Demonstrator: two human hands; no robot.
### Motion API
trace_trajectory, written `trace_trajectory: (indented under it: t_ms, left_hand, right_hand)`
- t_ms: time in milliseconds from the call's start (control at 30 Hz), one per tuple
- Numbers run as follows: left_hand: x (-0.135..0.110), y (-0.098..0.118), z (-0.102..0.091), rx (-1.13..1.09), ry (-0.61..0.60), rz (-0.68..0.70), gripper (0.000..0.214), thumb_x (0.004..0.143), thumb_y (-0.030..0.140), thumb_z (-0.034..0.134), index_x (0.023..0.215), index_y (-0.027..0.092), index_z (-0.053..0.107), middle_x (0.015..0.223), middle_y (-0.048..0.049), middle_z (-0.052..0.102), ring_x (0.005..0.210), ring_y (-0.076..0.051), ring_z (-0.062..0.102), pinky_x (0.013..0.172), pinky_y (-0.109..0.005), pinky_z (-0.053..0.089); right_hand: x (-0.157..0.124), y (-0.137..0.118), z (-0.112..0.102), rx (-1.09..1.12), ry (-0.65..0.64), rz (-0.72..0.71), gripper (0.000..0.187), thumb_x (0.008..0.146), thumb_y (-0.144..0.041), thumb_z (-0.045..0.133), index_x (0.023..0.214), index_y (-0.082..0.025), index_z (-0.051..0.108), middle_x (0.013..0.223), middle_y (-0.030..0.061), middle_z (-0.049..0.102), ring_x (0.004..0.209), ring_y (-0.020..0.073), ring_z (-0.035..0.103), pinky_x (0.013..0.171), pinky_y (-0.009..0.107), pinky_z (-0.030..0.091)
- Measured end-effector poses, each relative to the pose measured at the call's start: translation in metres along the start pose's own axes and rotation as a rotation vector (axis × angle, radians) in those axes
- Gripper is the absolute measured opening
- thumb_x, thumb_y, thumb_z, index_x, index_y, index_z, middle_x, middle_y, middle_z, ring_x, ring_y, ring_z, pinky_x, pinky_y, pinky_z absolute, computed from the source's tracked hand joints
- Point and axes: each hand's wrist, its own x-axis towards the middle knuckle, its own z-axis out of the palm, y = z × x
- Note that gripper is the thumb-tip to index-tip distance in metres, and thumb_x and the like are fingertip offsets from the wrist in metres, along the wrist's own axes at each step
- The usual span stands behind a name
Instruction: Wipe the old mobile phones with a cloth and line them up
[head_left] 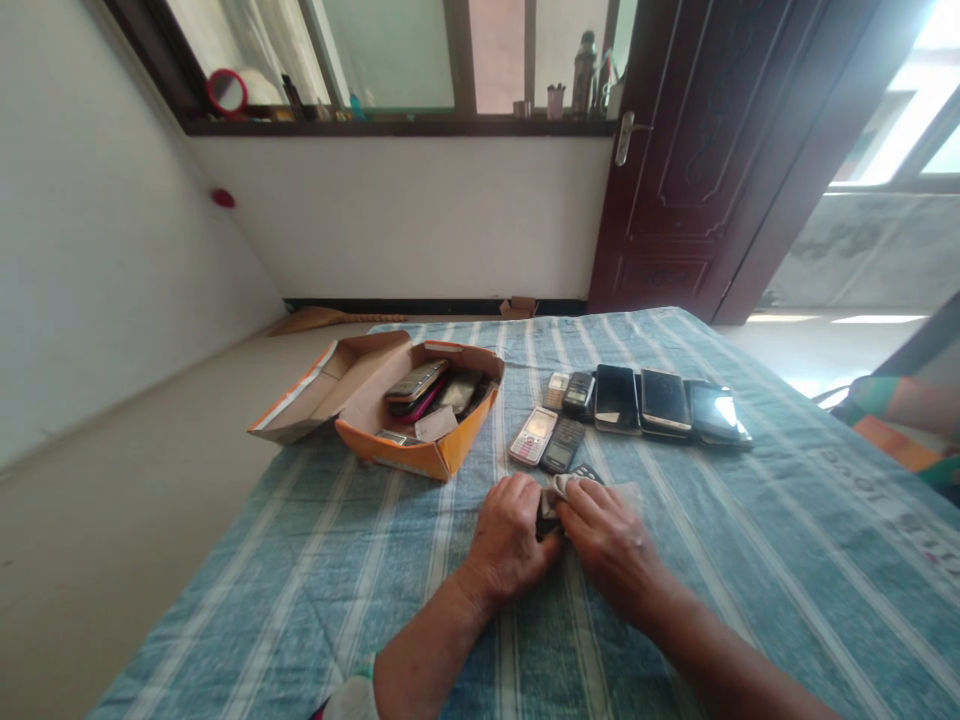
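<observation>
My left hand [511, 532] is closed around a small dark mobile phone [548, 524], most of which my fingers cover. Pinched in my right hand [611, 535] is a whitish wipe [561, 488], pressed against that phone; a pale edge of it sticks out beyond my knuckles. Just past my fingers lies a dark keypad phone [589, 472], partly hidden. Further on are a silver phone with pink keys [533, 437] and a black keypad phone [562, 445]. Behind them sit a small pale phone [556, 390] and another dark phone [579, 393].
An orange cardboard box [420, 458] with its lid folded back holds several phones, left of my hands. Three larger smartphones [616, 398] lie in a row at the right. All rest on a blue striped bedsheet [315, 590]. A dark red door [675, 200] stands behind.
</observation>
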Motion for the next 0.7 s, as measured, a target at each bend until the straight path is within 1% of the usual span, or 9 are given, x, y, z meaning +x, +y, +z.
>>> trace_trajectory:
  t_ms: [133,233,300,400,500,600,700]
  left_hand:
    - [0.001,0.002,-0.002,0.003,-0.011,-0.003,0.017,0.069,0.022,0.062,0.083,0.015,0.055,0.089,-0.0104,0.059,0.088,-0.026,0.054,0.08,-0.039,0.046]
    - [0.001,0.002,-0.002,0.009,-0.007,-0.007,0.019,0.068,0.022,0.062,0.084,0.016,0.055,0.091,-0.0105,0.059,0.089,-0.027,0.054,0.081,-0.04,0.046]
    - [0.001,0.003,-0.002,0.009,-0.007,-0.018,0.019,0.068,0.022,0.063,0.084,0.016,0.055,0.091,-0.0103,0.06,0.089,-0.027,0.054,0.081,-0.04,0.047]
    - [0.002,0.003,-0.003,0.005,-0.01,-0.021,0.02,0.068,0.022,0.063,0.085,0.016,0.055,0.092,-0.0106,0.06,0.09,-0.027,0.054,0.081,-0.04,0.047]
    - [0.002,0.002,-0.003,-0.001,-0.009,-0.008,0.018,0.07,0.023,0.062,0.085,0.016,0.054,0.091,-0.0106,0.059,0.09,-0.027,0.055,0.082,-0.041,0.047]
    - [0.002,0.001,-0.002,-0.013,-0.002,0.001,0.015,0.071,0.023,0.061,0.082,0.017,0.053,0.089,-0.0092,0.059,0.088,-0.026,0.055,0.081,-0.04,0.047]
    - [0.001,0.0,-0.002,-0.028,0.012,0.007,0.013,0.071,0.022,0.06,0.08,0.018,0.052,0.089,-0.0081,0.059,0.088,-0.025,0.055,0.08,-0.04,0.047]
  right_hand:
    - [-0.001,0.014,0.0,-0.06,-0.017,0.056,0.025,0.095,-0.014,0.041,0.087,-0.015,0.065,0.085,0.0085,0.06,0.085,0.0225,0.053,0.074,0.034,0.042]
    - [-0.003,0.025,0.0,-0.103,-0.03,0.128,0.023,0.093,-0.011,0.044,0.084,-0.016,0.065,0.082,0.0073,0.059,0.081,0.0218,0.052,0.071,0.033,0.042]
    - [-0.005,0.028,0.001,-0.11,-0.026,0.149,0.022,0.092,-0.011,0.045,0.083,-0.016,0.065,0.082,0.0076,0.06,0.082,0.022,0.052,0.07,0.033,0.042]
    - [-0.005,0.023,0.003,-0.088,0.011,0.122,0.023,0.093,-0.012,0.044,0.085,-0.016,0.065,0.087,0.0092,0.061,0.087,0.0231,0.053,0.072,0.033,0.043]
    - [-0.004,0.013,0.004,-0.034,0.053,0.065,0.024,0.094,-0.013,0.042,0.085,-0.015,0.065,0.09,0.0108,0.061,0.093,0.0241,0.053,0.077,0.035,0.044]
    - [-0.002,0.004,0.004,0.035,0.066,0.013,0.024,0.094,-0.014,0.042,0.085,-0.014,0.064,0.09,0.0113,0.061,0.095,0.0238,0.053,0.08,0.035,0.045]
    - [-0.001,0.0,0.003,0.084,0.072,-0.011,0.026,0.095,-0.016,0.04,0.086,-0.014,0.064,0.09,0.011,0.061,0.096,0.0234,0.053,0.082,0.036,0.046]
